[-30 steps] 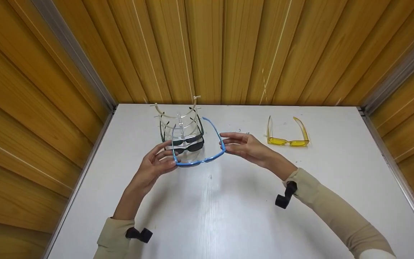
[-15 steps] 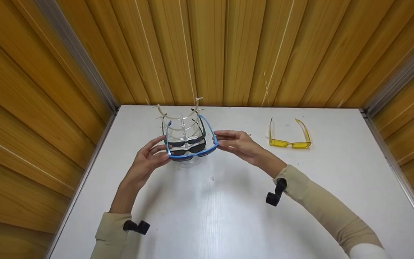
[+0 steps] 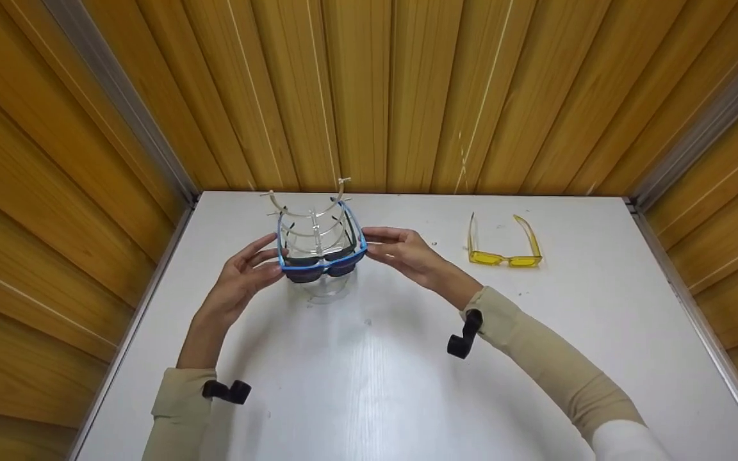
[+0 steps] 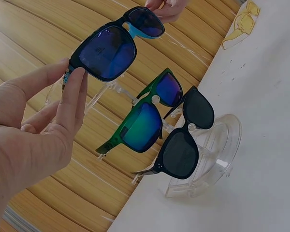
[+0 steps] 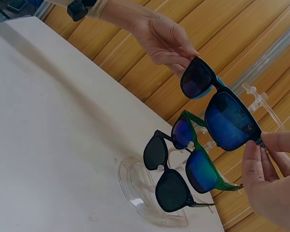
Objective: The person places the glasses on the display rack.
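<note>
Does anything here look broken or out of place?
Nothing looks clearly broken. Small, unidentifiable marks dot the table, and the yellow glasses seem stray, lying away from the clear stand holding green sunglasses and black sunglasses.

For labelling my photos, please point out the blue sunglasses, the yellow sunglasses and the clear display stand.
Blue sunglasses (image 4: 108, 52), left wrist view: nearer lens.
Yellow sunglasses (image 3: 523, 261), head view: one lens.
Clear display stand (image 5: 137, 194), right wrist view: base.

Blue sunglasses (image 4: 117, 44), dark-lensed, unfolded; held aloft
</note>
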`<state>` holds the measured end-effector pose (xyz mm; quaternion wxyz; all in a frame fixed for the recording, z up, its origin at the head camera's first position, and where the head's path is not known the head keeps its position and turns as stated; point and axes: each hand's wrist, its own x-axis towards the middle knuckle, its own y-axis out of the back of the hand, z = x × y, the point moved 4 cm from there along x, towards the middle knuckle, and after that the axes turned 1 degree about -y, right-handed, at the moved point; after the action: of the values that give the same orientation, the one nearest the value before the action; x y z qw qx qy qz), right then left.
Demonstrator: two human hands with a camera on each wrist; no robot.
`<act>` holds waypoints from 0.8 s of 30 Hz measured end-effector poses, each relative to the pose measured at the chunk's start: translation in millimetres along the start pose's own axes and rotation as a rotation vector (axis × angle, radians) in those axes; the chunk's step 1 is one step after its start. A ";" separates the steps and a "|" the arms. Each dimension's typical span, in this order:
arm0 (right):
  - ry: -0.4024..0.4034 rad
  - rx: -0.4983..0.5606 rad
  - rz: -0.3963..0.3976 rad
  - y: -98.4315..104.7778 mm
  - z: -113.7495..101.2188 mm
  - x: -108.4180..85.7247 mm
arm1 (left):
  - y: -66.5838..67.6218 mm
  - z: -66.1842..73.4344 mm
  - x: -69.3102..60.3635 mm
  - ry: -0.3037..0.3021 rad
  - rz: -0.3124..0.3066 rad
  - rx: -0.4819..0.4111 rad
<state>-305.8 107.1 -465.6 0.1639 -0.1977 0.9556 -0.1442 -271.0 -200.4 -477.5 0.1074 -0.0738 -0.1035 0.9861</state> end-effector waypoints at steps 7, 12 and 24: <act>0.022 0.036 0.035 -2.5 -2.2 10.2 | 6.4 3.2 9.8 -0.013 0.015 0.010; 0.020 0.047 0.042 -5.5 -5.5 14.3 | 10.3 6.8 13.5 -0.019 0.029 0.013; 0.054 -0.015 -0.037 -10.0 -8.1 24.6 | 21.4 17.1 27.9 -0.031 0.089 0.070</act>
<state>-326.9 89.6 -461.2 0.1339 -0.2128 0.9569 -0.1452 -305.0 -217.7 -469.1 0.0644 -0.0593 -0.0674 0.9939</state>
